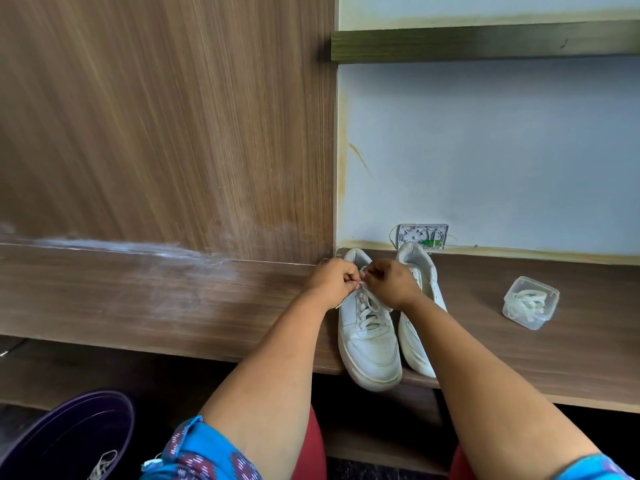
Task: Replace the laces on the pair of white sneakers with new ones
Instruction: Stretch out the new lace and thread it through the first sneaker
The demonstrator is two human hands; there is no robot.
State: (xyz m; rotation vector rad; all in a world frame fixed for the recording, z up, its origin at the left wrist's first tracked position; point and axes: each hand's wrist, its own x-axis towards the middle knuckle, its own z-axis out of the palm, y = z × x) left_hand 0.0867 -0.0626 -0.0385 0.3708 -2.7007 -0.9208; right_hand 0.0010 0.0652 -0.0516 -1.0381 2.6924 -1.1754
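Two white sneakers stand side by side on a brown wooden shelf [173, 306], toes toward me. The left sneaker [369, 344] carries a white lace [369, 308] crossed through its eyelets. My left hand [332, 280] and my right hand [389, 280] meet over the top of its tongue, each pinching an end of that lace. The right sneaker [417, 306] lies partly behind my right forearm, so its eyelets are hidden. A clear plastic box [530, 303] holding white laces sits on the shelf to the right.
A dark purple bin [69, 438] at the lower left has a loose lace lying in it. A wooden panel [166, 133] rises behind the shelf on the left. A small white wall box [422, 235] sits just behind the sneakers' heels.
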